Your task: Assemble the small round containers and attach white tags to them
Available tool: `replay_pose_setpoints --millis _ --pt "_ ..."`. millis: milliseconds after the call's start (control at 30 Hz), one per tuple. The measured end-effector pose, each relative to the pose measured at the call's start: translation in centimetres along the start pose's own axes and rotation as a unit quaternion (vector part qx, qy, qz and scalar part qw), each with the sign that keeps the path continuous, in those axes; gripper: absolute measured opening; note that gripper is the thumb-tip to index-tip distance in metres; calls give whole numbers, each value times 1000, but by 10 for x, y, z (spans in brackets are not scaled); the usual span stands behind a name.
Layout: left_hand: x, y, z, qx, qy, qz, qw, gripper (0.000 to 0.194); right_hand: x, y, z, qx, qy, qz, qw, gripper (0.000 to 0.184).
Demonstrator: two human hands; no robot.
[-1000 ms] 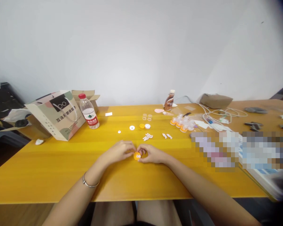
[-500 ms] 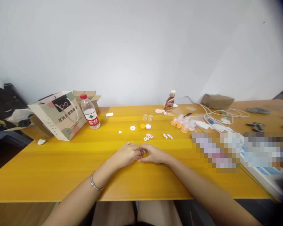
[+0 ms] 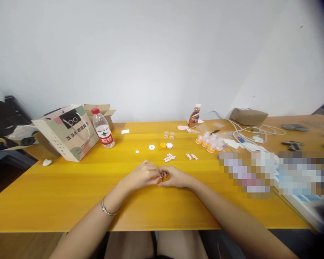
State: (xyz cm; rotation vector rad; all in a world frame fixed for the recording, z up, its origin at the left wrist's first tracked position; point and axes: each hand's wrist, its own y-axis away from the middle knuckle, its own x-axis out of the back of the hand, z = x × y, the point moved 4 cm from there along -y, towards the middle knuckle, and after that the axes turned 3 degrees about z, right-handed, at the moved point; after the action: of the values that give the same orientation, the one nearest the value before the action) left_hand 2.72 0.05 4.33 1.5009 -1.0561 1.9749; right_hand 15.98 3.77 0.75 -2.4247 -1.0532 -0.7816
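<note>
My left hand [image 3: 146, 174] and my right hand [image 3: 175, 176] meet above the middle of the table, fingers curled together. Between their fingertips is a small orange part [image 3: 160, 181], mostly hidden by the fingers; it resembles the yellow disc lying farther back. Just beyond the hands lie several white cut-out plastic pieces [image 3: 169, 157]. Farther off are a white ring [image 3: 151, 147], a yellow disc [image 3: 163, 145] touching a white disc [image 3: 169, 145], and two clear cylinders [image 3: 169, 135]. Two white pieces [image 3: 191, 157] rest to the right, and a tiny white part [image 3: 137, 151] to the left.
At the left stand a paper bag [image 3: 73, 135], a water bottle [image 3: 103, 129] and an open cardboard box [image 3: 108, 111]. Clear-topped orange containers [image 3: 209, 141] cluster right of centre, near a brown drink bottle [image 3: 194, 117]. White cables [image 3: 259, 130] and papers [image 3: 231, 143] spread over the right side.
My left hand has shifted slightly, its knuckles rising and its wrist moving a little left. My right hand stays nearly still, and the orange part remains between the fingers.
</note>
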Motion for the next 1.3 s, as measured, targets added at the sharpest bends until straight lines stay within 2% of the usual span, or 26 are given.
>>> replay_pose_setpoints --millis 100,200,300,433,533,633,733,900,1000,1133,1300 --pt "22 11 -24 67 -16 25 997 22 0 1 2 -14 -6 -2 1000 29" --pt "31 24 -47 137 -89 -19 986 20 0 1 3 -22 -4 -4 1000 30" --pt "25 29 -56 161 -161 -81 970 21 0 1 3 -23 -8 -5 1000 29" --pt "10 25 -51 154 -195 -132 959 20 0 1 3 -25 -9 -4 1000 30" --pt "3 23 -49 152 -184 -141 961 18 0 1 3 -26 -5 -7 1000 30" --pt "4 24 -49 156 -166 -126 966 18 0 1 3 -24 -11 -9 1000 30" --pt "8 21 -41 127 -109 -85 982 18 0 1 3 -25 -17 -8 999 30" --pt "5 9 -11 25 -22 -32 999 19 -1 0 5 -18 -24 -6 1000 29" --pt "-4 4 0 -23 -38 -15 999 20 -1 0 6 -7 -29 -5 1000 27" --pt "-15 3 2 -58 -97 5 994 23 -1 -1 7 -2 -29 -9 1000 27" --pt "-15 5 5 -96 -167 17 981 22 -1 -1 8 -4 -35 -11 999 27"
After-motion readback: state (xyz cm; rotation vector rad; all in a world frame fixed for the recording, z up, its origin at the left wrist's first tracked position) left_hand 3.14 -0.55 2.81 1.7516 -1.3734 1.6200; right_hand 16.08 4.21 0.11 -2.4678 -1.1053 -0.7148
